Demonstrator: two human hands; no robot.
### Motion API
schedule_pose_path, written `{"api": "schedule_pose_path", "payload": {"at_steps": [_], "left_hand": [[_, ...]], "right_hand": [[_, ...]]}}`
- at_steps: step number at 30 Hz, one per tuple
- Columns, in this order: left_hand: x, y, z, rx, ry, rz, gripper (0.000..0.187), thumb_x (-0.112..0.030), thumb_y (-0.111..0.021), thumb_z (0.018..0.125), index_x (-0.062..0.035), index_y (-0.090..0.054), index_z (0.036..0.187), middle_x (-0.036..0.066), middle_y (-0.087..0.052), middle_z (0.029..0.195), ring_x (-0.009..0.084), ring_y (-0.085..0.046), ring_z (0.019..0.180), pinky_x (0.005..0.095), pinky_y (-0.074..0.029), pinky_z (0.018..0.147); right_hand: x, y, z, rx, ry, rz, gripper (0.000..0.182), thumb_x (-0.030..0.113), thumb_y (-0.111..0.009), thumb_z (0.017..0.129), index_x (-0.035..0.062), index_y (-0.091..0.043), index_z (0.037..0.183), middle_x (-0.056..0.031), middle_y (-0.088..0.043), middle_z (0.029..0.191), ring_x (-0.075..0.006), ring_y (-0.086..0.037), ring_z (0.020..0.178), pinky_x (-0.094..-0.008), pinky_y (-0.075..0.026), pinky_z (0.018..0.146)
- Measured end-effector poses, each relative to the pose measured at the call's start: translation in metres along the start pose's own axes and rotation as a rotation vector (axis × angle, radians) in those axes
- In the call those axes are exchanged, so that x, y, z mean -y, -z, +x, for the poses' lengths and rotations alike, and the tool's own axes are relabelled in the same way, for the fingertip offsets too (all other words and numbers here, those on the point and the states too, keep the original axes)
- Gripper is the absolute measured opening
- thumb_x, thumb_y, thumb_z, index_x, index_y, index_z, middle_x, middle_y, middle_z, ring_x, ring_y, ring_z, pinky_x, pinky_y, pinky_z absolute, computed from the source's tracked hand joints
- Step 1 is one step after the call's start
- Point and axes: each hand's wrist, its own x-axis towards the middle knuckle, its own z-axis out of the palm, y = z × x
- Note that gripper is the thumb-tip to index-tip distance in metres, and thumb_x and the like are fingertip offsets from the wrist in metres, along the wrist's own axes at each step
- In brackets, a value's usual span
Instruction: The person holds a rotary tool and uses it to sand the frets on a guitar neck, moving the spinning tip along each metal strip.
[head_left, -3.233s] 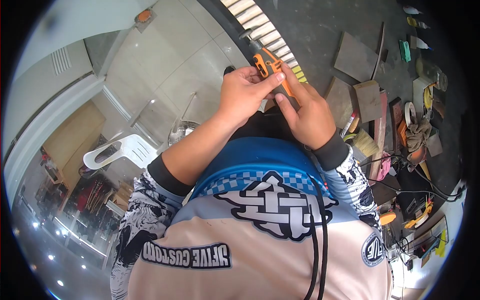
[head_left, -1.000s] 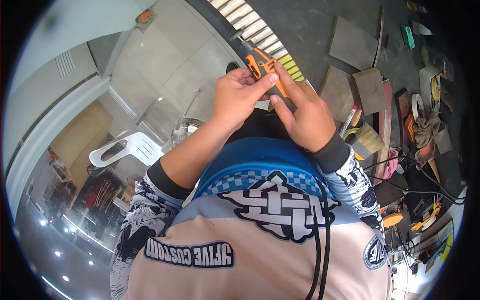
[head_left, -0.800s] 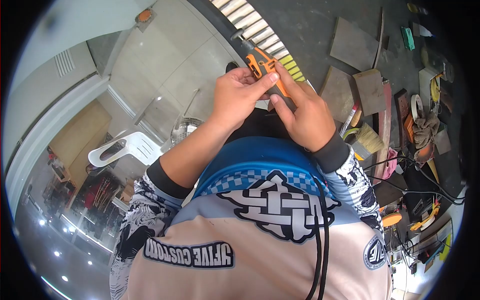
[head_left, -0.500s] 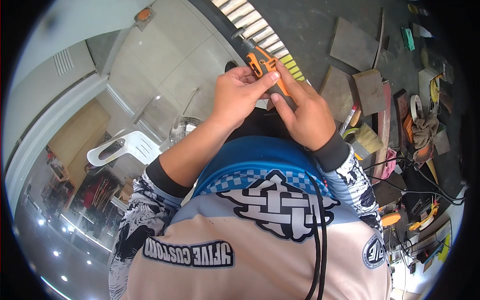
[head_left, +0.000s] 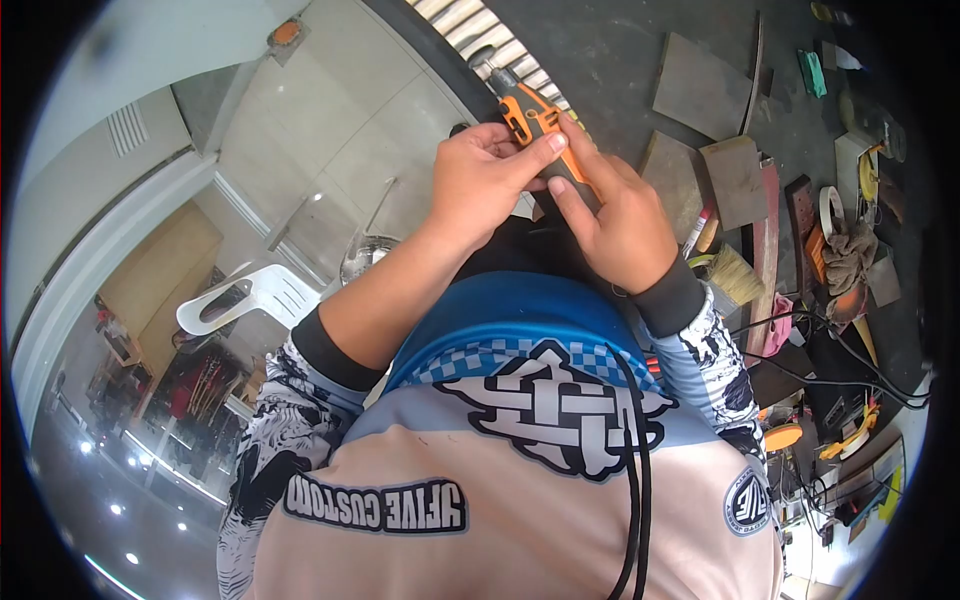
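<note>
An orange and black rotary tool (head_left: 533, 117) is held between both hands, its dark round tip angled up and left. My left hand (head_left: 486, 180) grips the tool's left side, thumb pressed on its body. Around the right side and the lower end of the tool, my right hand (head_left: 622, 215) is closed. Behind the tool's tip lies a row of light slatted pieces (head_left: 490, 38) along the edge of the dark work surface (head_left: 600, 50).
Flat grey plates (head_left: 703, 85), a wide brush (head_left: 735, 276), a tape roll (head_left: 831, 212), a crumpled glove (head_left: 850, 255) and black cables (head_left: 840, 383) lie on the right. A white plastic chair (head_left: 262, 292) stands at left on the tiled floor (head_left: 330, 110).
The tool and both hands have shifted slightly, with the tool a little lower and to the right. Its tip now shows more clearly. Both hands still hold it.
</note>
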Motion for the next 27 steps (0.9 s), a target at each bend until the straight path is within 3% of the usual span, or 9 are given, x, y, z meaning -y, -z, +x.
{"api": "schedule_pose_path", "payload": {"at_steps": [27], "left_hand": [[-0.023,-0.037,0.004,0.042,0.006,0.088,0.041,-0.024,-0.084,0.09,0.0091,-0.071,0.11,0.011,-0.074,0.095,0.0139,-0.073,0.081,0.0257,-0.062,0.071]], "right_hand": [[-0.013,0.028,-0.005,-0.07,-0.002,0.063,0.06,0.024,-0.069,0.098,0.0118,-0.05,0.154,-0.0241,-0.07,0.092,-0.0416,-0.069,0.087,-0.0441,-0.055,0.077]]}}
